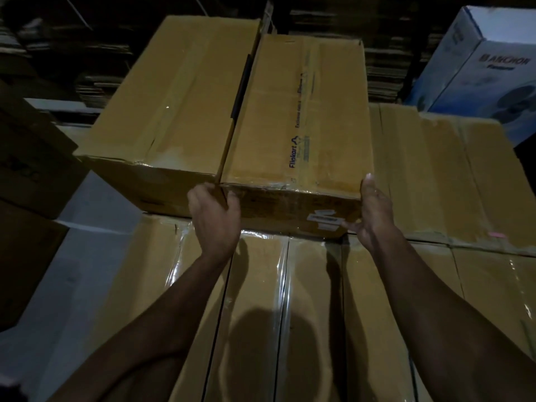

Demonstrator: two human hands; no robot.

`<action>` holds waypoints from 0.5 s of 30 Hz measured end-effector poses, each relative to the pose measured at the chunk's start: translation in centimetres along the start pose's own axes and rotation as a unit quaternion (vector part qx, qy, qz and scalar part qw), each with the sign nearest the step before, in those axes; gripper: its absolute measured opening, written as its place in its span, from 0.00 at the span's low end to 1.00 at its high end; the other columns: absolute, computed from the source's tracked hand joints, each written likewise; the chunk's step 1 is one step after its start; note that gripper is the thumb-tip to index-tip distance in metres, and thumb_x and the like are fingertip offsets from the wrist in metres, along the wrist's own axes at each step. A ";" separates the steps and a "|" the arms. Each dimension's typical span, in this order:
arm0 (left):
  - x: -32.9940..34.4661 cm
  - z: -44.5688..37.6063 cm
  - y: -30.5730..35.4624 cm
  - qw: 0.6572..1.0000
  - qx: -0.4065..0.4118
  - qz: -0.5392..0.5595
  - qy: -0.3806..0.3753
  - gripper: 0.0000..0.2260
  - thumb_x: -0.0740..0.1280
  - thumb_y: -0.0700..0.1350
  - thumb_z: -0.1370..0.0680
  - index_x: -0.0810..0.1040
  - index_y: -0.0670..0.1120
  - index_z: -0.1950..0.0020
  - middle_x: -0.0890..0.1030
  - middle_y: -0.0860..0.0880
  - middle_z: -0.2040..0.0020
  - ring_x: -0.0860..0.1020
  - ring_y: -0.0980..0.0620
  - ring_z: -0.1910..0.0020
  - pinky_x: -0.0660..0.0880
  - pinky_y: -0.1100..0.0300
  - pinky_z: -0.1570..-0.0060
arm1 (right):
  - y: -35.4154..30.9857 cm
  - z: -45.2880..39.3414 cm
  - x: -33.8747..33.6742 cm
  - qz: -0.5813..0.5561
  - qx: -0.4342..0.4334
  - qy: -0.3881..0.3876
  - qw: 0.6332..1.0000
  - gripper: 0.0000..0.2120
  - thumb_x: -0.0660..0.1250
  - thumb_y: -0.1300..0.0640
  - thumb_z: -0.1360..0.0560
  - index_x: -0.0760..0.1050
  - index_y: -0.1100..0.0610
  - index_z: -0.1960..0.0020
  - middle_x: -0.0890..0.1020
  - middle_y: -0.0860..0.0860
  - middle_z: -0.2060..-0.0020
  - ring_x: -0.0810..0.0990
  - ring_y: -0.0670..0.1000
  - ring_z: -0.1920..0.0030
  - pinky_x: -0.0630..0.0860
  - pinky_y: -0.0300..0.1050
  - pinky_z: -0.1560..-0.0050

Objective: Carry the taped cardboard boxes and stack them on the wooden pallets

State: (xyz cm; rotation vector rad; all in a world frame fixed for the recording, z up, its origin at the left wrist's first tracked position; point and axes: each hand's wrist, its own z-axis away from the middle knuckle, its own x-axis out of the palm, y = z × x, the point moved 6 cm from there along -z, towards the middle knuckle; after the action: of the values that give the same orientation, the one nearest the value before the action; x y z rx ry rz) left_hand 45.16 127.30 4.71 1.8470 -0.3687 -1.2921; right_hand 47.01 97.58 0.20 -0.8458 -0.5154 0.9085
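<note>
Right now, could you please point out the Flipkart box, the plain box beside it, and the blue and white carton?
Flipkart box point(301, 111): head view, on its top face.
Plain box point(179, 91): head view, middle of its top.
Blue and white carton point(487, 82): head view, its printed side.

two boxes, the left box point(171, 94) touching the right box point(301, 111), sat on a lower layer point(261, 300); a printed carton point(478, 74) stood behind right.

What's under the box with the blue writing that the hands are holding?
The Flipkart box sits on a layer of taped cardboard boxes, shiny with clear tape. Those boxes hide whatever is lower down, so no wooden pallet can be seen.
</note>
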 end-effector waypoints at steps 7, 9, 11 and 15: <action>4.3 -0.6 -1.9 0.886 -0.327 0.318 -0.087 0.14 0.68 0.55 0.22 0.73 0.44 0.51 0.77 0.46 0.53 0.77 0.47 0.54 0.76 0.55 0.52 | 0.3 -0.4 -0.7 -0.010 0.000 -0.002 1.000 0.23 0.58 0.42 0.18 0.68 0.51 0.27 0.70 0.50 0.41 0.70 0.54 0.38 0.74 0.66 0.42; 4.3 -0.8 -1.4 0.877 -0.347 0.325 -0.071 0.16 0.68 0.53 0.22 0.72 0.41 0.45 0.77 0.46 0.51 0.76 0.51 0.58 0.74 0.57 0.56 | 0.2 -0.3 -0.6 -0.009 -0.002 0.005 1.000 0.22 0.58 0.42 0.17 0.68 0.51 0.27 0.70 0.51 0.41 0.70 0.54 0.40 0.75 0.65 0.44; 4.4 -1.1 -1.5 0.875 -0.362 0.314 -0.059 0.22 0.70 0.53 0.23 0.72 0.39 0.39 0.78 0.42 0.45 0.78 0.48 0.53 0.73 0.58 0.56 | 0.0 -0.3 -0.5 -0.006 -0.006 0.008 1.000 0.21 0.58 0.43 0.17 0.69 0.51 0.28 0.71 0.51 0.40 0.70 0.55 0.40 0.76 0.64 0.46; 4.8 -1.6 -2.2 0.873 -0.376 0.307 -0.038 0.21 0.73 0.54 0.27 0.75 0.41 0.45 0.81 0.42 0.45 0.77 0.46 0.56 0.74 0.57 0.57 | -0.2 -0.3 -0.4 0.002 -0.014 0.006 1.000 0.21 0.56 0.44 0.16 0.69 0.52 0.28 0.71 0.52 0.40 0.70 0.56 0.40 0.76 0.64 0.47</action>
State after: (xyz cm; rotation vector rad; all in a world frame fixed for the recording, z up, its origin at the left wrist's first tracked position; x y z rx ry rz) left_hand 48.14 126.30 0.22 0.9066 -0.3807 -0.8711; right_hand 47.08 97.07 0.17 -0.8759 -0.5178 0.9009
